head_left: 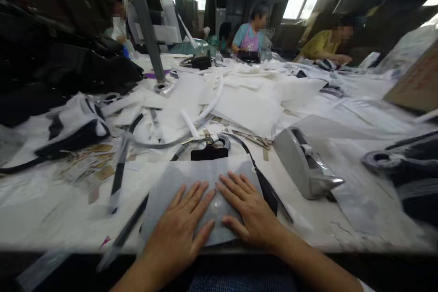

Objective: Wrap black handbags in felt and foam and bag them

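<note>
A thin white sheet of paper [201, 175] lies over a dark bag, whose black flap with a metal clasp [209, 151] sticks out past the far edge of the sheet. My left hand [183, 223] rests flat on the left part of the sheet, fingers stretched forward. On the right part, my right hand [248, 207] also lies flat with its fingers spread. The bag's black side [268, 191] shows to the right of the sheet, and a dark strap [132, 219] runs off to the left. The sheet hides most of the bag.
A grey tape dispenser [301, 164] stands to the right. Beyond are heaped white sheets [246, 105] and a metal post [145, 23]. Black bags [68, 64] are piled at the left, a wrapped dark bag [410, 169] lies at the right. Several people sit across the table.
</note>
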Demonstrator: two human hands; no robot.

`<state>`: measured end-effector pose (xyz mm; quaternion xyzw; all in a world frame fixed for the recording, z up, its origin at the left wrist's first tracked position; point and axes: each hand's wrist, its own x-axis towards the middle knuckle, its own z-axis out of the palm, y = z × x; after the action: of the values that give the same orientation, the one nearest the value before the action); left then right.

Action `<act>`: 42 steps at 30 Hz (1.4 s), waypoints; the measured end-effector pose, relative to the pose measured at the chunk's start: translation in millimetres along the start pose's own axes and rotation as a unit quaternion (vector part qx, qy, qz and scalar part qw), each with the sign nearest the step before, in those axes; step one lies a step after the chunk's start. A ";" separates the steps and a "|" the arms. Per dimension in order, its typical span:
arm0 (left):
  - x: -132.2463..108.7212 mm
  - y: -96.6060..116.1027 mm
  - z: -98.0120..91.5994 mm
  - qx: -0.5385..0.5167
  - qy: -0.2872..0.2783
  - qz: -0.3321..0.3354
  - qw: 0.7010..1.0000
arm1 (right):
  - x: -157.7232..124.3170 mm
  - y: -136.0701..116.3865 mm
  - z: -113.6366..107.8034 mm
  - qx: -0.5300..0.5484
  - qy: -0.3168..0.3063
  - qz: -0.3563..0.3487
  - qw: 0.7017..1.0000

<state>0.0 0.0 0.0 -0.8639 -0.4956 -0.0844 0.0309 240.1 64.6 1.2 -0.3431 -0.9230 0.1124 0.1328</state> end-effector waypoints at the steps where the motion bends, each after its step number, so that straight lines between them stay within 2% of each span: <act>1: 4.0 0.6 2.7 0.000 0.001 -0.003 1.000 | 1.0 0.3 -0.4 -0.003 -0.001 0.008 1.000; 5: 17.3 1.6 8.9 -0.002 0.014 0.005 1.000 | 4.0 -0.3 -3.1 -0.015 -0.014 0.026 0.999; 10: 23.1 -1.5 4.3 -0.006 0.049 0.043 0.998 | 0.2 -5.9 -8.6 -0.036 -0.013 0.050 0.998; 15: 28.1 2.1 1.0 -0.042 0.028 0.020 0.999 | -6.4 1.8 -22.1 -0.029 -0.018 0.073 0.997; 20: 35.5 11.1 11.3 -0.049 0.031 -0.005 0.998 | -5.6 22.1 -28.9 -0.034 -0.045 0.034 0.998; 23: 32.6 11.0 14.1 -0.030 0.043 0.002 0.999 | -4.7 21.3 -27.4 -0.050 -0.035 0.022 0.998; 25: 29.8 8.4 10.7 -0.016 0.042 0.009 0.999 | -2.6 15.6 -28.8 -0.060 -0.027 0.003 0.998; 29: 28.8 0.1 -2.8 -0.008 0.027 0.026 0.999 | 6.4 6.4 -36.9 -0.029 -0.043 -0.086 0.995; 34: 26.4 -8.5 -4.4 -0.040 0.025 0.033 0.998 | 8.8 13.0 -31.9 0.035 -0.074 -0.064 0.995; 39: 17.7 -14.8 9.4 -0.116 0.079 0.000 0.990 | -0.4 20.9 -16.5 0.070 -0.035 -0.084 0.993; 42: 21.8 -19.8 7.3 -0.138 0.036 0.007 0.990 | 0.2 21.2 -15.5 0.081 -0.040 -0.086 0.992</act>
<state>-5.4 29.6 -4.0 -0.8597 -0.4718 -0.1827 -0.0698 257.8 82.2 9.5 -0.2459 -0.9415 0.1887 0.1321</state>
